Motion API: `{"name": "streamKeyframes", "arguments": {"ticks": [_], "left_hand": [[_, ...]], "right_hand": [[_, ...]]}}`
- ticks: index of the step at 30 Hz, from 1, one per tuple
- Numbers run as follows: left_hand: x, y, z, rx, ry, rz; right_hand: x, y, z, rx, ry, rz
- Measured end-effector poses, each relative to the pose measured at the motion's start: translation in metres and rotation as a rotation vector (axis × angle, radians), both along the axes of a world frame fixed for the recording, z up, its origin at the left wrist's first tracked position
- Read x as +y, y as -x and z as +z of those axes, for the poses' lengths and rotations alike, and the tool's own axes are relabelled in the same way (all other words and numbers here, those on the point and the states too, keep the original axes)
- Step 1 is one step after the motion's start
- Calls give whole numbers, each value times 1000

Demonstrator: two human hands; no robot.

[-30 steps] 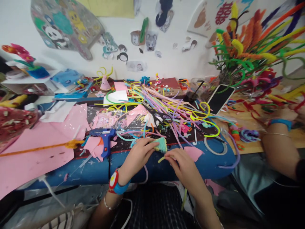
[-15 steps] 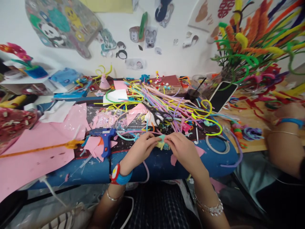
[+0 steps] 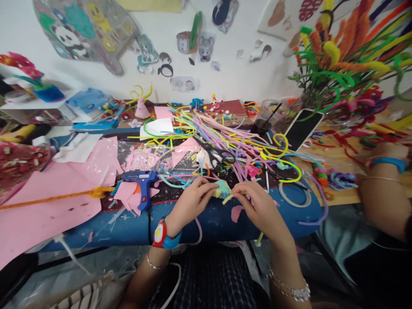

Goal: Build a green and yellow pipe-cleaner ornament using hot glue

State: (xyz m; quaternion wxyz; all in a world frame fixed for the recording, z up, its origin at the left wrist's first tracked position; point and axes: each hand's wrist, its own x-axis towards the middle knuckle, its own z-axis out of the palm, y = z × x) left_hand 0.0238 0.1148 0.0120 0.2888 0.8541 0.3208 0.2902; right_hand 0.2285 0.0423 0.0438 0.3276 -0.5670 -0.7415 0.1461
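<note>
Holding position: green-and-yellow chenille piece [image 3: 222, 189]

The chenille piece sits above the near edge of the blue table cover [image 3: 212, 225], between the fingertips of both hands. The left hand [image 3: 192, 201] is closed in a pinch on the left end of the piece. The right hand [image 3: 259, 207] grips a pale yellow stem [image 3: 227, 199] between thumb and fingers; the short free end of this stem points left and toward the near side.

Governing relation: the piece lies directly right of the left fingertips and just left of the right fingertips. Its long axis appears to run roughly left to right, dipping slightly to the near side at its right end. The left hand, being in contact, is the nearer of the two. The stem end lies at the near right edge of the piece; whether the two are joined cannot be determined.

Containers:
- A dark cup [image 3: 261, 127], far and right of centre, holds a black stick [image 3: 274, 110]. Other contents are not distinguishable.
- A blue pot [image 3: 48, 93] at far left holds pink flowers [image 3: 25, 69].
- A chenille bouquet [image 3: 334, 64] stands at far right. The vessel at its base is partly hidden behind a phone [image 3: 304, 128], which leans at a tilt.
</note>
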Motion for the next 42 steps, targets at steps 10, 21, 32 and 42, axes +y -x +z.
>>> {"name": "streamKeyframes", "arguments": {"ticks": [10, 21, 32, 42], "left_hand": [[-2, 1, 7, -44, 14, 29], [-2, 2, 5, -31, 19, -9], [-2, 2, 7, -34, 29, -13], [-3, 1, 10, -34, 56, -19]], "right_hand": [[-4, 8, 0, 155, 37, -42], [11, 14, -3, 182, 95, -3], [17, 16, -3, 119, 79, 35], [17, 16, -1, 112, 96, 4]]}}
